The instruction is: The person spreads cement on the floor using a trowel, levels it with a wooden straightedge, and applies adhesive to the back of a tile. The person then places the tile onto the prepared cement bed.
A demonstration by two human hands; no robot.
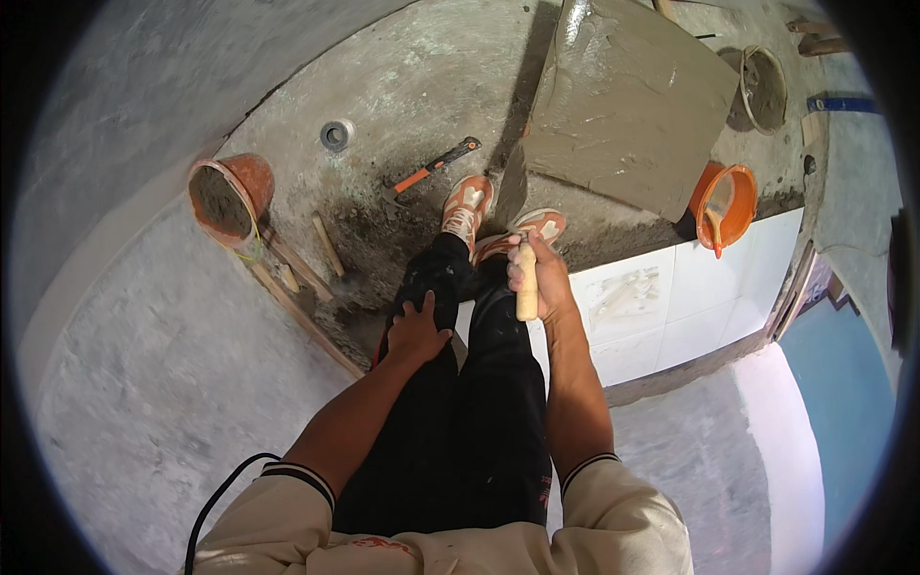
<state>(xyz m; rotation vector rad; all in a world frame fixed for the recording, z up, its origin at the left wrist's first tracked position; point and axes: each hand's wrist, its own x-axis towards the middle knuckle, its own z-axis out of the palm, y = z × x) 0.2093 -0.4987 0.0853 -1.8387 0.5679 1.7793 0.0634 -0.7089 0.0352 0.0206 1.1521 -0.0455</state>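
Note:
My left hand [418, 331] rests on my left leg near the knee, its fingers spread and nothing in them. My right hand [551, 275] is closed around a tool with a pale wooden handle [527, 292], in front of my right leg. The butt of the handle points back toward me, and the tool's working end is hidden. Beyond my feet to the right is a large slab [623, 115] coated with wet grey mortar. White tiles [704, 287] lie to the right of my right hand, one smeared with mortar.
A hammer [431, 172] lies beyond my left shoe. At left stands an orange bucket [257, 182] of mortar, near wooden sticks [326, 244]. A grey ring-shaped piece [335, 135] sits farther off. Another orange bucket [740, 216] holds a brush; a mortar-filled pail [767, 91] stands beyond it.

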